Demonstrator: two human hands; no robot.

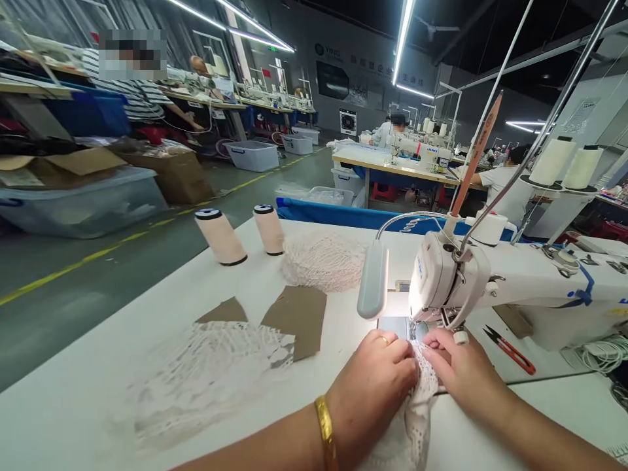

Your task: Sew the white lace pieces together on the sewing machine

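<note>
Both my hands press a strip of white lace fabric (417,418) on the table just in front of the needle of a white sewing machine (515,281). My left hand (375,383), with a ring and a gold bracelet, has its fingers curled down on the lace. From the right, my right hand (458,369) pinches the lace with its fingertips close to the presser foot. The lace hangs toward me between my wrists. A small lamp (373,288) lights the needle area.
Lace pieces (206,373) and brown card templates (297,317) lie to the left, another lace pile (324,261) behind. Two thread cones (220,237) stand near the far edge. Red snips (510,350) lie beside the machine. Other people work at distant tables.
</note>
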